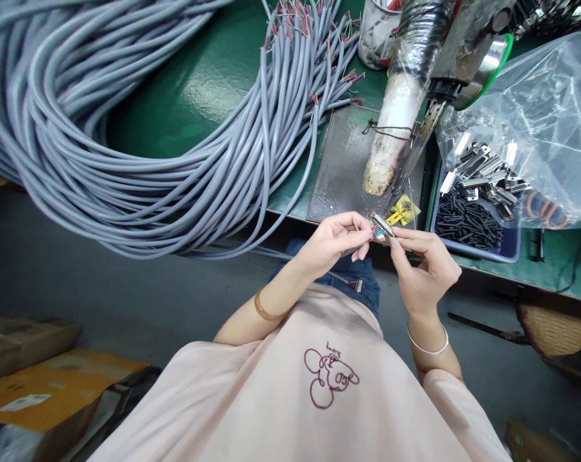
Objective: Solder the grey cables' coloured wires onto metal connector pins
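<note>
Both hands (336, 240) (422, 266) fingertip-tight on connector (381, 226)

Bench top (208, 83) glossy dark green. On bench: cable coil (127, 128) plain pale grey, wire ends (310, 25) red, orange, green; plate (343, 167) dull dark grey; tray (509, 249) blue, holding black sleeves (466, 221); tag (404, 210) yellow. At bench's near edge: connector (381, 226) silver. Below bench: shirt (271, 398) pale pink, maroon line-drawn cartoon print (329, 378).
</note>
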The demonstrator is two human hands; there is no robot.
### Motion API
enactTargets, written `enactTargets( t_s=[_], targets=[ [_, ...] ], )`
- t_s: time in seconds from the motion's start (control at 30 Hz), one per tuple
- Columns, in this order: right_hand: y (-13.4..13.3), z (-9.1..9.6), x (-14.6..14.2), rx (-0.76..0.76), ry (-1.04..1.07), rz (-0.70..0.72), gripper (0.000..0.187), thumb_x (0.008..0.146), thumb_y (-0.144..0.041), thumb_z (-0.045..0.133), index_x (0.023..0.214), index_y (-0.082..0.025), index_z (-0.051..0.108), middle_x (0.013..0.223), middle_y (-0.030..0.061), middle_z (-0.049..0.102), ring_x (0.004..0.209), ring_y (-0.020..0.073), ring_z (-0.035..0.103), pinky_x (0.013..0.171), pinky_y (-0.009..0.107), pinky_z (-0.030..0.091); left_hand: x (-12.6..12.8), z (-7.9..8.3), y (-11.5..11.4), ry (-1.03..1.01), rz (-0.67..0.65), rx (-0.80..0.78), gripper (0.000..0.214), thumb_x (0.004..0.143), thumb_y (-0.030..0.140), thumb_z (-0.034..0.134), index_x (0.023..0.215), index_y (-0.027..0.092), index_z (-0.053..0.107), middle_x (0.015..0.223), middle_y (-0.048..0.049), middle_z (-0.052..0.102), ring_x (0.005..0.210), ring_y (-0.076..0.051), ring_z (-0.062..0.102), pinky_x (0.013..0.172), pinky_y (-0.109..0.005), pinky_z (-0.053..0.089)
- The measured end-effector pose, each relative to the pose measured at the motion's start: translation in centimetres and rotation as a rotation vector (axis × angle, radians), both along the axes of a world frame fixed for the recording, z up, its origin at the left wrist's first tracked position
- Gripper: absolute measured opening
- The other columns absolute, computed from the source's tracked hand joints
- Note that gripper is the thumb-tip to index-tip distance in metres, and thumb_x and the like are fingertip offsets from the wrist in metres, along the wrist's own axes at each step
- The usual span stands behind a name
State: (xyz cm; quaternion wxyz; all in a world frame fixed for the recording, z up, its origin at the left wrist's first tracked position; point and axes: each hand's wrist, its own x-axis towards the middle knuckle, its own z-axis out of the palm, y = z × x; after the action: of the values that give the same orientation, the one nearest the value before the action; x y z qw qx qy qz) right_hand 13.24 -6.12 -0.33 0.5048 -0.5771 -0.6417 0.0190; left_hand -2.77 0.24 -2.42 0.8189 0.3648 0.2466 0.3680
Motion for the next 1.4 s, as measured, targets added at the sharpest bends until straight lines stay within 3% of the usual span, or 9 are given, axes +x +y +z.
enactTargets(
  t_s=[0.07, 0.2, 0.37, 0.57, 0.77, 1.0, 1.4],
  targets=[
    [-0.3, 0.3, -0.1, -0.012, 0.032, 0.032, 0.018, 0.083, -0.009, 0.075, 0.088, -0.025, 0.068, 0.091, -0.0007, 0.078, 0.083, 0.0182, 0.076, 0.072, 0.034, 0.064, -0.5, -0.6, 0.3, -0.094, -0.094, -0.07, 0.026, 0.078, 0.038, 0.077, 0.076, 0.017, 0.062, 0.072, -0.0028, 0.062, 0.051, -0.01, 0.056, 0.048, -0.025, 0.042],
    [-0.8, 0.5, -0.5, -0.003, 0.011, 0.085, 0.023, 0.081, -0.005, 0.075, 0.09, -0.025, 0.069, 0.094, 0.0003, 0.079, 0.085, 0.0176, 0.077, 0.073, 0.032, 0.063, -1.0, -1.2, 0.3, -0.185, -0.088, -0.078, 0.02, 0.074, 0.033, 0.07, 0.068, 0.015, 0.063, 0.073, -0.0055, 0.059, 0.052, -0.013, 0.054, 0.047, -0.028, 0.038],
    [-1.1, 0.4, -0.7, 0.027, -0.028, 0.075, 0.024, 0.081, -0.006, 0.075, 0.093, -0.026, 0.069, 0.096, 0.0001, 0.079, 0.084, 0.0167, 0.076, 0.072, 0.031, 0.063, -1.2, -1.1, -0.1, -0.133, -0.07, -0.028, 0.022, 0.07, 0.034, 0.074, 0.068, 0.016, 0.061, 0.072, -0.0044, 0.056, 0.055, -0.013, 0.054, 0.046, -0.027, 0.036],
    [-0.8, 0.1, -0.4, 0.014, -0.003, 0.052, 0.025, 0.079, -0.003, 0.076, 0.09, -0.024, 0.069, 0.094, 0.0007, 0.079, 0.085, 0.0173, 0.077, 0.075, 0.031, 0.063, -1.2, -0.4, -0.2, -0.027, -0.06, 0.061, 0.033, 0.074, 0.038, 0.084, 0.076, 0.016, 0.059, 0.078, -0.0021, 0.061, 0.055, -0.008, 0.056, 0.05, -0.023, 0.046],
    [-0.2, -1.1, -0.1, 0.083, -0.177, 0.019, 0.028, 0.08, -0.002, 0.075, 0.097, -0.023, 0.068, 0.101, 0.0029, 0.079, 0.089, 0.0166, 0.077, 0.08, 0.028, 0.063, 0.3, 0.4, -1.0, 0.21, 0.207, 0.143, 0.026, 0.079, 0.03, 0.081, 0.079, 0.014, 0.061, 0.07, 0.0015, 0.062, 0.053, -0.004, 0.055, 0.051, -0.015, 0.047],
    [0.7, -0.6, -0.1, 0.026, -0.065, 0.021, 0.019, 0.081, -0.006, 0.074, 0.088, -0.022, 0.065, 0.097, 0.0023, 0.078, 0.088, 0.0168, 0.075, 0.079, 0.031, 0.061, 1.9, 1.0, -0.7, 0.337, 0.416, 0.344, 0.015, 0.079, 0.018, 0.074, 0.073, 0.014, 0.06, 0.077, -0.0001, 0.065, 0.062, -0.005, 0.059, 0.059, -0.015, 0.05],
    [1.9, 0.1, 0.4, -0.011, -0.088, 0.026, 0.015, 0.084, -0.01, 0.073, 0.084, -0.023, 0.065, 0.095, 0.0009, 0.076, 0.09, 0.0177, 0.074, 0.082, 0.035, 0.062, 2.8, 1.1, 0.1, 0.403, 0.504, 0.412, 0.014, 0.078, 0.015, 0.071, 0.073, 0.014, 0.058, 0.075, 0.0016, 0.063, 0.061, -0.004, 0.058, 0.057, -0.014, 0.048]
  ],
)
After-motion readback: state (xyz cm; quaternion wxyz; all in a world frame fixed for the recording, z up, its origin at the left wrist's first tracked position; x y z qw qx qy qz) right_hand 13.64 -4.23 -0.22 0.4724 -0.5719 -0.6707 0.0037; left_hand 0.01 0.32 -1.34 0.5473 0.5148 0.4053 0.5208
